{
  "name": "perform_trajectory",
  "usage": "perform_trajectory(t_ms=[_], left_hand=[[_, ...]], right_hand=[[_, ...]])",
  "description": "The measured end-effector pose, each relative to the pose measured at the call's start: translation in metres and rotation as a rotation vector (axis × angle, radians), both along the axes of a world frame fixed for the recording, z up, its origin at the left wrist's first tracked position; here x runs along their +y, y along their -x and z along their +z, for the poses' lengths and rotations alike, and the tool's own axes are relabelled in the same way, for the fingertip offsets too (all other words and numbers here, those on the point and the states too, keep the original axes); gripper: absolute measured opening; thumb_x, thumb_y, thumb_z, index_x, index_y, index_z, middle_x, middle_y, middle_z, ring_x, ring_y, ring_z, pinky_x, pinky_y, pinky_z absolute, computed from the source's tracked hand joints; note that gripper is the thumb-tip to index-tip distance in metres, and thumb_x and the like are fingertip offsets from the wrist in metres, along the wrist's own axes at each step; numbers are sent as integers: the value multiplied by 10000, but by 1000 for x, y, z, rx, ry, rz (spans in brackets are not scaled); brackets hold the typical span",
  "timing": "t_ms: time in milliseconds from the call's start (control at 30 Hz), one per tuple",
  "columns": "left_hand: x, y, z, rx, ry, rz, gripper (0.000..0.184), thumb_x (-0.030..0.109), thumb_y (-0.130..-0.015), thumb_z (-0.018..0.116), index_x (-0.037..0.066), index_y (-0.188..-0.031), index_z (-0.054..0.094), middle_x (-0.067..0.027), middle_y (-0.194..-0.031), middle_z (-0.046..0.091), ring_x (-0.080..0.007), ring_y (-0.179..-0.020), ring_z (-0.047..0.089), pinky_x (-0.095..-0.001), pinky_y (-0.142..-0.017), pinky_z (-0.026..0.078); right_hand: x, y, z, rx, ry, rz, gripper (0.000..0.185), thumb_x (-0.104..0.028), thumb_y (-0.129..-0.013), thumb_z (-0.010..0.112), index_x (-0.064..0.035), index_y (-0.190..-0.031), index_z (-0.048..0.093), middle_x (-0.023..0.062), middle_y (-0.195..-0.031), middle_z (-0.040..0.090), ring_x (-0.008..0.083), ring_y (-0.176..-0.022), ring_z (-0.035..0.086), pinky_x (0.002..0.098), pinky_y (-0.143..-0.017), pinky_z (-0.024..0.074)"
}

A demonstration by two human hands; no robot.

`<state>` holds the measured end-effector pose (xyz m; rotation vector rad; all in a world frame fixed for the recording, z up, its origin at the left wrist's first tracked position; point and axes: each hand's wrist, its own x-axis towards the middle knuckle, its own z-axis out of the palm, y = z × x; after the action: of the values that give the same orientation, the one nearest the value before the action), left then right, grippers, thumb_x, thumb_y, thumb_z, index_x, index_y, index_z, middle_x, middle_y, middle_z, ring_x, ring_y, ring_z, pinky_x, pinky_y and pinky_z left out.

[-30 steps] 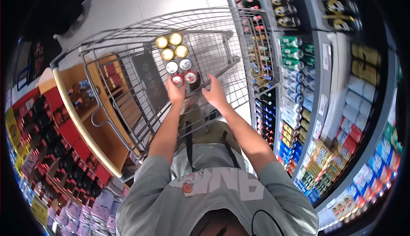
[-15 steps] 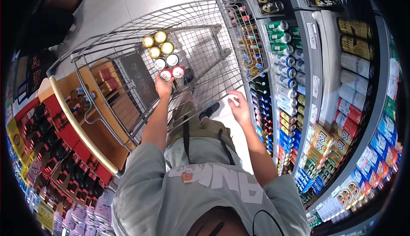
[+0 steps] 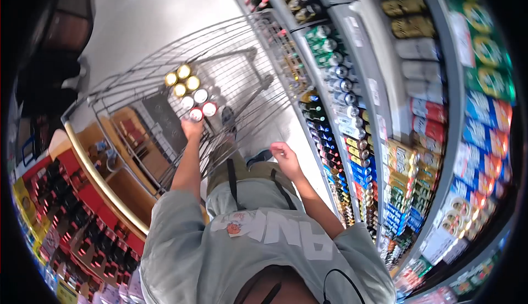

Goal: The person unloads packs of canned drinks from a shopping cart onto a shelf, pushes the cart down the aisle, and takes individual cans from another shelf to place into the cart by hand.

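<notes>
head-worn wide-angle view, facing forward and down past the shirt (image 3: 275, 240), cart (image 3: 165, 121) beyond

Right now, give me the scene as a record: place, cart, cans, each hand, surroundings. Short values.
place: store aisle
cart: wire shopping cart with a pale handle
cans: eight, tops facing up, in two rows of four: four gold-topped cans, two white-topped cans, two red-rimmed cans
left hand: at the leftmost red-rimmed can; firmness of grip can't be told
right hand: fingers loosely curled, nothing seen in it
surroundings: drink shelves at the person's right
</notes>
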<state>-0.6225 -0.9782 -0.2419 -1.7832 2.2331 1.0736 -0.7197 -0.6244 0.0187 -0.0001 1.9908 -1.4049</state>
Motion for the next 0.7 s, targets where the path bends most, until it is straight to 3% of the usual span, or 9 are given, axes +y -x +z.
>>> perform_trajectory(t_ms=[67, 133, 267, 333, 400, 467, 533, 567, 700], left_hand=[[-7, -6, 4, -13, 26, -4, 982, 322, -647, 879, -106, -1397, 412, -302, -1337, 549, -401, -1266, 539, -408, -1133, 398], [-6, -7, 31, 81, 79, -42, 763, 328, -717, 834, -131, -1258, 552, -313, -1148, 655, -418, -1165, 611, -445, -1073, 442], [21, 3, 106, 105, 160, -23, 524, 279, -792, 795, -60, -1163, 645, -287, -1173, 668, -393, -1081, 656, -456, -957, 510], [48, 18, 150, 346, 40, 99, 392, 213, -811, 779, -39, -1088, 665, -250, -1123, 684, -357, -1046, 663, -453, -933, 508], [73, 26, 149, 586, 247, -106, 282, 116, -834, 731, -39, -1051, 639, -211, -1064, 683, -321, -1002, 663, -430, -912, 504], [132, 50, 176, 930, -189, -37, 224, 49, -832, 691, -17, -1032, 614, -196, -1143, 646, -314, -1092, 623, -418, -939, 488], [229, 69, 270, 885, 87, -367, 229, -2, -826, 663, 22, -1046, 603, -191, -1279, 582, -312, -1199, 560, -411, -977, 463], [265, 79, 292, 876, 16, -479, 233, -5, -829, 659, 39, -1053, 611, -178, -1317, 562, -307, -1236, 534, -405, -996, 449], [380, 120, 350, 915, -300, -834, 205, -23, -863, 621, 50, -1054, 620, -156, -1335, 570, -276, -1230, 550, -376, -1017, 452]], right_hand=[[23, -9, 6, -110, 41, -22, 174, -81, -1004, 563, 3, -1150, 608, 55, -991, 684, 135, -942, 635, 294, -858, 508], [46, -16, 29, -83, 20, -26, 215, -164, -1050, 471, 3, -1048, 605, 56, -864, 657, 141, -863, 627, 289, -790, 499], [112, -42, 55, -2, 86, -191, 274, -192, -1042, 431, -38, -875, 583, 49, -741, 595, 133, -688, 575, 288, -672, 465], [154, -58, 48, 62, 167, -266, 277, -184, -1043, 400, -60, -841, 543, 23, -713, 533, 107, -663, 508, 271, -648, 437], [191, -75, 55, 186, 271, -370, 222, -118, -1001, 380, -63, -852, 535, 30, -713, 539, 109, -643, 501, 268, -626, 427], [223, -87, 48, 139, 316, -502, 202, -95, -965, 357, -66, -848, 519, 50, -706, 548, 125, -623, 507, 270, -603, 438], [254, -94, 65, 37, 498, -713, 278, -166, -1019, 356, -53, -825, 521, 69, -702, 553, 139, -605, 543, 263, -521, 433], [260, -93, 85, 40, 518, -839, 398, -274, -1064, 371, -67, -748, 497, 73, -624, 522, 155, -490, 493, 257, -426, 389], [304, -86, 128, 60, 578, -1045, 507, -388, -1076, 436, -97, -660, 451, 38, -514, 433, 136, -389, 389, 268, -361, 303]])
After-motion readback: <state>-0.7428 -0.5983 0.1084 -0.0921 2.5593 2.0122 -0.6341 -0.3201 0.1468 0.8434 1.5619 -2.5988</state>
